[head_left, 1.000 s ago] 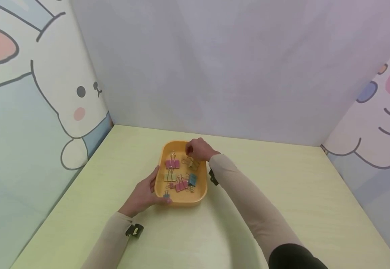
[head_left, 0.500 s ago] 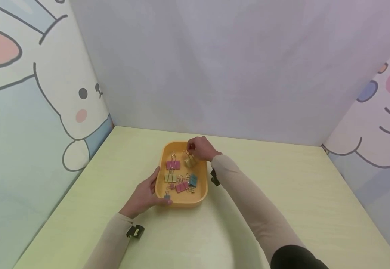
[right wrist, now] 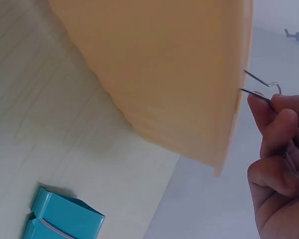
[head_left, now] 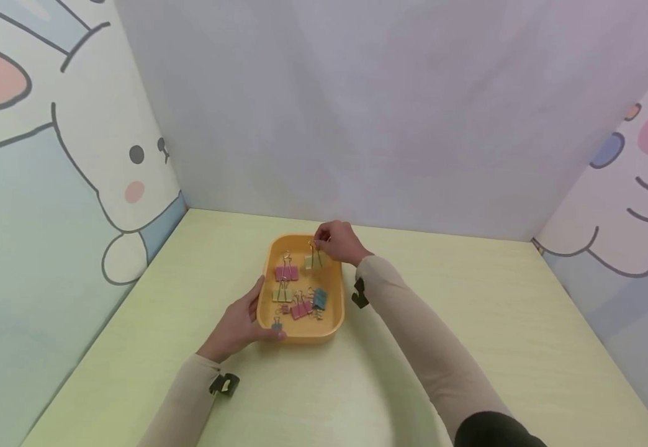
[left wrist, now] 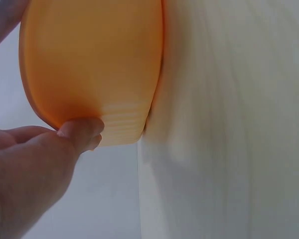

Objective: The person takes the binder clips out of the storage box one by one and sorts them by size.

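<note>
A yellow-orange plastic tray [head_left: 307,339] with several binder clips in it stands on the table. My left hand [head_left: 239,327] grips its near left corner, thumb over the rim and fingers along the outer side. Over the tray's far right part, my right hand [head_left: 343,243] pinches the wire handles of a pale yellow binder clip [head_left: 313,262]. Those handles show above the rim in the right wrist view; the clip's body is hidden behind the tray wall there. Nearby inside lie a pink clip [head_left: 287,274], another yellow clip [head_left: 282,296], and a teal clip [head_left: 319,298].
A larger pink clip [head_left: 301,309] and several small clips lie toward the tray's near end. In the right wrist view, a teal binder clip [right wrist: 65,219] lies on the table outside the tray. The pale table [head_left: 497,310] meets a grey back wall [head_left: 346,124].
My right hand has lifted slightly and moved right and away; the yellow clip in it has swung upright and hangs by its handles. The left hand and tray hold their place.
</note>
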A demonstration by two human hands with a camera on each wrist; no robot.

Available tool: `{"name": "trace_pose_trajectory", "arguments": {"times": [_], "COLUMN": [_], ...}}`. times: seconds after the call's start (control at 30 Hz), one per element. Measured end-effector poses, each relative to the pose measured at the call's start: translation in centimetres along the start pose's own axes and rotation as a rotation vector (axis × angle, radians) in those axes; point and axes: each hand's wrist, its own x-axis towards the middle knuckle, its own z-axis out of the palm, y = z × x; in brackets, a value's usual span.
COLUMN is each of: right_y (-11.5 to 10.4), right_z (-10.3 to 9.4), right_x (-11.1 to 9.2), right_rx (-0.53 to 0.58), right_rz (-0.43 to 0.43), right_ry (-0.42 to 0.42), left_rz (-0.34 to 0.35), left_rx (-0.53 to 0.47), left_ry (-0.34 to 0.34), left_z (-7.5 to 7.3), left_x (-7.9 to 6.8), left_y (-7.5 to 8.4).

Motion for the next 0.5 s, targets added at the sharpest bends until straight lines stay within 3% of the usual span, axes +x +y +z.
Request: {"name": "trace_pose_trajectory", "arguments": {"times": [0.5], "right_y": [0.8], "right_z": [-2.8], "right_x": [-1.6], "right_rx": [0.11], "right_rz": [0.045], "right_ry": [0.069], "left_rz": [-0.013], "left_rx": [0.03], "left_ry": [0.004], "left_z": [0.1], "left_x": [0.1], "left_y": [0.1]}}
